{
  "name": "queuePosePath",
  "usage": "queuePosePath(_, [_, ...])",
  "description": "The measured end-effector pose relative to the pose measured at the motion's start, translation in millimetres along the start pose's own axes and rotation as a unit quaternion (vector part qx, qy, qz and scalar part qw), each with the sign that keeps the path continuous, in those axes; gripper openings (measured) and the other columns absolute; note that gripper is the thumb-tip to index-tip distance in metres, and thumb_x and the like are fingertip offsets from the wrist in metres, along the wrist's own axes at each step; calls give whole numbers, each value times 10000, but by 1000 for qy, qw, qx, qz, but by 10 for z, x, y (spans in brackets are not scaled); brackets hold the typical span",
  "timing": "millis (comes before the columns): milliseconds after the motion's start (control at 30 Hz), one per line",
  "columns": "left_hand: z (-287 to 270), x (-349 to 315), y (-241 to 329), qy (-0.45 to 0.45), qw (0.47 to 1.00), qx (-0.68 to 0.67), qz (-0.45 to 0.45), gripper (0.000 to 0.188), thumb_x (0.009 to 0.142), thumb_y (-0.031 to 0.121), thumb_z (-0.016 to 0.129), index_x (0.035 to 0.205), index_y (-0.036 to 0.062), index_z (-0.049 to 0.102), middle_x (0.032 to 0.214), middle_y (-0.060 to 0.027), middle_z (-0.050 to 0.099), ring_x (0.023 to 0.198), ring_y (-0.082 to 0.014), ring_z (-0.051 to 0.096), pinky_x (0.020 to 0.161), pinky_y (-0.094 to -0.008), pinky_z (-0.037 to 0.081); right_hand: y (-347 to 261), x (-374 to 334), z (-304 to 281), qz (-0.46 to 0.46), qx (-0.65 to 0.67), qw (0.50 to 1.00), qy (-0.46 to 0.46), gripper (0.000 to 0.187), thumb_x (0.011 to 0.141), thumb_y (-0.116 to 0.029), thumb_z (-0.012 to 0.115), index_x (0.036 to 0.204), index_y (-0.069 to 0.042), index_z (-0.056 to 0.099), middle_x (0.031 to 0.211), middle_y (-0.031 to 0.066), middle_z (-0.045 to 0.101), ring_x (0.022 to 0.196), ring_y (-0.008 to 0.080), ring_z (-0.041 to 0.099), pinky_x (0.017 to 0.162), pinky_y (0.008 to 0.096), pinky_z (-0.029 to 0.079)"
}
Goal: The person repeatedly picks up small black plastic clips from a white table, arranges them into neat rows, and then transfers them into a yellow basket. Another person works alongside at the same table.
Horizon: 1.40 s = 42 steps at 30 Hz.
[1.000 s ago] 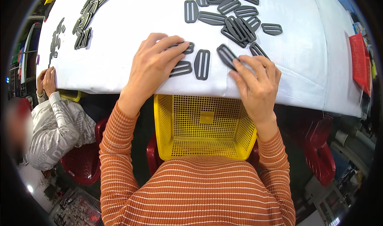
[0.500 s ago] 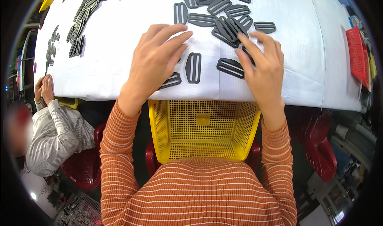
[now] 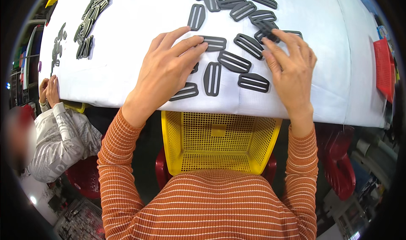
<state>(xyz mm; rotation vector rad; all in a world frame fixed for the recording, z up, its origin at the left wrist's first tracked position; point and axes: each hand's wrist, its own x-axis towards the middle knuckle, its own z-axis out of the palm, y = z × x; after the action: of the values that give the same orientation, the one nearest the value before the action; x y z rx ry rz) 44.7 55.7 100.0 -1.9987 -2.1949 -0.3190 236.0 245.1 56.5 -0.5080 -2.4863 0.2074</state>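
Note:
Black slide buckles with two long slots lie on the white-covered table. My left hand (image 3: 169,68) rests with fingers stretched out, its fingertips touching the left end of a buckle (image 3: 215,43). Partly under this hand are another buckle (image 3: 186,92) and the tip of one more. My right hand (image 3: 294,64) has its fingers apart, with fingertips at a motion-blurred buckle (image 3: 266,27) over others. Between my hands lie separate buckles, among them an upright one (image 3: 212,79), a slanted one (image 3: 234,62) and one near the edge (image 3: 253,82).
A yellow perforated basket (image 3: 277,134) sits below the table edge before me. More buckles (image 3: 242,10) lie at the far side, and a long heap (image 3: 91,17) at the left. A red basket (image 3: 382,70) stands far right. A co-worker's hands (image 3: 50,89) are at the left edge.
Several buckles have come toward me from the pile and lie spread between my hands. My right hand has shifted right. The view has shifted slightly.

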Motion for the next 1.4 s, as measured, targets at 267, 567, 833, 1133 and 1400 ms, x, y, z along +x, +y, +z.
queuePosePath(267, [106, 122, -80, 62, 996, -52, 29, 301, 792, 117, 753, 1089, 77, 726, 955, -45, 689, 859, -206, 619, 741, -326, 517, -289, 406, 132, -74, 115, 990, 20, 161, 778, -151, 763, 933, -108, 749, 1044, -24, 664, 1026, 189, 566, 929, 385, 380])
queuePosePath(567, [175, 145, -11, 128, 976, -130, -120, 213, 857, 95, 707, 1063, 47, 729, 857, -83, 676, 712, -200, 605, 656, -306, 501, -247, 825, 509, -191, 113, 973, -57, 220, 884, -97, 633, 1073, -131, 740, 1069, 8, 672, 998, 202, 581, 907, 335, 421])
queuePosePath(833, [305, 312, -301, 112, 987, 20, -111, 371, 864, 262, 729, 1126, 1, 698, 976, -124, 667, 874, -234, 646, 777, -345, 530, 91, 281, -209, 23, 165, 986, 6, 191, 821, -90, 708, 1008, -69, 741, 946, 67, 668, 843, 243, 604, 783, 358, 478])
queuePosePath(1133, [45, 142, -177, 63, 951, -133, -270, 223, 893, 164, 673, 1083, 71, 744, 1071, -73, 708, 802, -145, 631, 668, -253, 492, 199, -650, -381, 69, 95, 993, -34, 334, 751, -130, 787, 1076, -78, 733, 1003, 47, 647, 884, 216, 590, 766, 352, 465])
queuePosePath(1400, [-101, -229, -143, 124, 951, -66, -276, 246, 891, 132, 679, 1129, 125, 741, 1154, -52, 690, 942, -124, 636, 713, -252, 484, 196, -555, -406, 69, 73, 994, -35, 274, 789, -115, 747, 1062, -93, 735, 1041, 35, 653, 925, 219, 589, 816, 357, 452])
